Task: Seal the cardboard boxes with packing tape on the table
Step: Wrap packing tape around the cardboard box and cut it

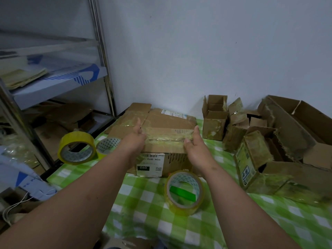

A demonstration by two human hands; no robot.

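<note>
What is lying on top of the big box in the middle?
On the box, clear tape runs across the closed flaps. Both hands rest on it: left hand, right hand. A white label sits near the far edge. The seam under the hands is hidden.

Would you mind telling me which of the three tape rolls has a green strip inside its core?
The roll nearest the camera, in front of the box; the two left rolls show none.

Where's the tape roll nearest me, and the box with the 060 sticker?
nearest tape roll (185, 205), head view, on its yellow outer band.
box with 060 sticker (167, 121), head view, on its top flap.
</note>
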